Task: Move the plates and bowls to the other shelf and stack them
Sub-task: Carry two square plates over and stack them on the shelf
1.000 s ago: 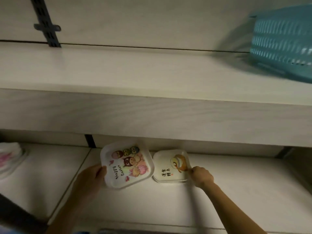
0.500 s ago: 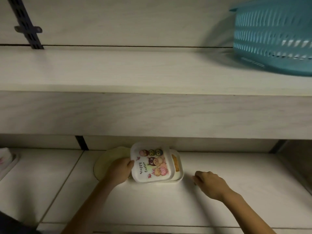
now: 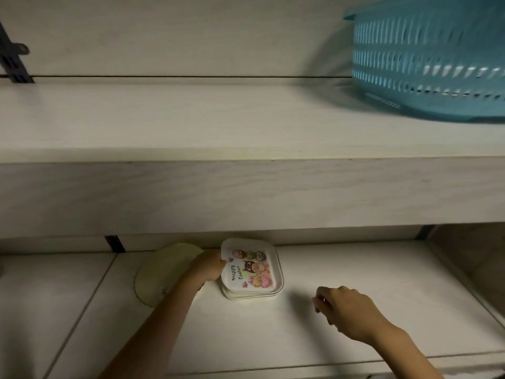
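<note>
A square white plate with a "Happy Easter" cartoon print [image 3: 250,268] lies on top of a small stack of square white plates [image 3: 252,294] on the lower shelf [image 3: 355,269]. My left hand [image 3: 209,268] grips the left edge of that top plate. To the left, partly behind my left hand and forearm, lies a pale yellow round plate [image 3: 164,272]. My right hand [image 3: 345,306] hovers over the shelf to the right of the stack, fingers loosely curled, holding nothing and not touching the plates.
A wide pale wood upper shelf [image 3: 218,127] runs across the view above the lower one. A teal plastic basket [image 3: 429,58] stands on its right end. Dark wall brackets [image 3: 12,61] show at the far left.
My left hand carried the Easter plate rightward and set it squarely on the square plate stack. My right hand let go of the stack and drew back to the right. The yellow plate was uncovered.
</note>
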`<state>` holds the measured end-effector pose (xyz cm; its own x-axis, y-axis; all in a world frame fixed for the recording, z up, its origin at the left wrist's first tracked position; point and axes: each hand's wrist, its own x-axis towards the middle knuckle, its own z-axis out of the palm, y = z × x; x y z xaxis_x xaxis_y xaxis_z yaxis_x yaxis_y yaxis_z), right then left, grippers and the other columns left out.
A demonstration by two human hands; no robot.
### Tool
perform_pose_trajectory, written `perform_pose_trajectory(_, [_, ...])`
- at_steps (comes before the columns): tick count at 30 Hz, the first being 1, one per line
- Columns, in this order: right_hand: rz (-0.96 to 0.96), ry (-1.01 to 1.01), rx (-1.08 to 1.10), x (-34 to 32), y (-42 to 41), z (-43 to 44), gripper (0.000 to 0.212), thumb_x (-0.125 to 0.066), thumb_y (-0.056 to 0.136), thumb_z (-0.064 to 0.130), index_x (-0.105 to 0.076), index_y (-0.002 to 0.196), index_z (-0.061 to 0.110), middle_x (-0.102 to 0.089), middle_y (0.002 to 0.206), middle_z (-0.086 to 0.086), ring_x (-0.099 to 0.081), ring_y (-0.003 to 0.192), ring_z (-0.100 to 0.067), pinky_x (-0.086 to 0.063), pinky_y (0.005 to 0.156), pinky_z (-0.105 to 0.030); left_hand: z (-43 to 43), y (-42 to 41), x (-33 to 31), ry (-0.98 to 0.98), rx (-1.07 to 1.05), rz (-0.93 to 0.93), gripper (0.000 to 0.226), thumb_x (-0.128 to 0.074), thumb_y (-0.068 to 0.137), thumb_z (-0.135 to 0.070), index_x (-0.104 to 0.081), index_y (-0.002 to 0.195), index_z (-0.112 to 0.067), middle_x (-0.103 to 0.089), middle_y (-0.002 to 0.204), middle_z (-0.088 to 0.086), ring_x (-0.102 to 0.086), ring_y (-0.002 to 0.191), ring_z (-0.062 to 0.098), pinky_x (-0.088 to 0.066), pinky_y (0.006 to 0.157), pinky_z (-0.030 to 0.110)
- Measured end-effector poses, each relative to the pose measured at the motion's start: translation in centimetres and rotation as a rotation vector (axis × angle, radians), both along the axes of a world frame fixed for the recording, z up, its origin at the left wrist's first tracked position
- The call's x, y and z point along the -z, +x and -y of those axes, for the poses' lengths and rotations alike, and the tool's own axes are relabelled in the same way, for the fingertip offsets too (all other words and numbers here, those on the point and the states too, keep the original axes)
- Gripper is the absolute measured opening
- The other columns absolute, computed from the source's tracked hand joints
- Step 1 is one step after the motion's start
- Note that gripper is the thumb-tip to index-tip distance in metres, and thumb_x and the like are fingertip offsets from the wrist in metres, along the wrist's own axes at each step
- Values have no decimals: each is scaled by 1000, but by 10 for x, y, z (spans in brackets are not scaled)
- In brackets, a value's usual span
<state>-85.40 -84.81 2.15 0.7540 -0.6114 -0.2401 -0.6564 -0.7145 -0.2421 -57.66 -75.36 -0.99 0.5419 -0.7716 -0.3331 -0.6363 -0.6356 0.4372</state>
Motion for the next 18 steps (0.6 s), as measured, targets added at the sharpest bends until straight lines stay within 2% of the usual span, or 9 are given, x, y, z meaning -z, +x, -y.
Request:
perform_pose_trajectory(2, [4, -16, -2, 0, 0, -1, 24, -31, 97, 40, -49, 85, 30, -56, 81, 8, -49, 67, -14, -44, 71, -28, -2, 1, 3, 11, -9, 49, 34, -35, 97, -27, -55, 116, -7, -62, 119, 14, -58, 106, 26, -42, 82, 31])
perform_pose_trajectory(5, [9, -38, -22, 1, 4, -1, 31, -30, 97, 40, -57, 96, 23, -63, 86, 4, -50, 68, -16, -44, 71, -29, -6, -4, 0, 32, -20, 158, 36, -33, 98, -31, -53, 119, -10, -60, 122, 11, -57, 110, 26, -43, 86, 33])
perform_pose_trajectory(8, [13, -2, -56, 0, 12, -3, 32, -31, 96, 40, -57, 102, 21, -69, 98, 0, -62, 79, -20, -48, 75, -31, -14, -6, -3, 34, -9, 292, 36, -31, 98, -32, -54, 118, -13, -62, 119, 10, -58, 107, 26, -43, 82, 32])
perform_pose_trajectory(10, [4, 14, -102, -2, 21, -5, 32, -31, 96, 40, -56, 104, 21, -69, 100, 0, -65, 88, -20, -49, 76, -32, -25, -8, -8, 28, 6, 365, 36, -31, 98, -32, -58, 107, -10, -65, 108, 10, -61, 99, 25, -39, 72, 29])
perform_pose_trajectory(11, [3, 10, -134, -3, 26, -6, 33, -31, 97, 41, -56, 105, 21, -68, 101, 0, -64, 89, -20, -48, 75, -31, -32, -10, -11, 29, 12, 388, 36, -32, 97, -33, -60, 96, -10, -66, 97, 9, -61, 92, 25, -37, 67, 27])
perform_pose_trajectory(13, [6, -5, -201, -5, 36, -10, 34, -31, 97, 42, -55, 109, 20, -65, 99, 0, -60, 85, -20, -45, 72, -29, -49, -15, -18, 24, 3, 440, 39, -33, 97, -34, -48, 66, -16, -51, 66, -1, -53, 76, 20, -27, 51, 23])
perform_pose_trajectory(14, [7, -9, -230, -6, 42, -12, 35, -31, 97, 42, -54, 112, 21, -64, 101, -1, -58, 84, -19, -43, 71, -28, -57, -18, -22, 12, -13, 453, 40, -34, 96, -35, -42, 63, -16, -40, 59, -5, -47, 72, 18, -22, 48, 22])
perform_pose_trajectory(16, [5, -24, -301, -9, 54, -20, 37, -30, 97, 43, -50, 123, 25, -63, 114, -4, -60, 92, -21, -44, 74, -28, -78, -23, -28, 1, -55, 466, 36, -35, 96, -36, -50, 74, -13, -36, 58, -5, -44, 70, 17, -25, 50, 24])
perform_pose_trajectory(18, [7, -37, -376, -14, 66, -28, 38, -30, 98, 43, -45, 129, 28, -59, 124, -4, -59, 103, -22, -46, 80, -30, -102, -28, -31, 5, -79, 497, 35, -36, 96, -35, -60, 94, -9, -54, 71, 1, -53, 75, 20, -35, 62, 25])
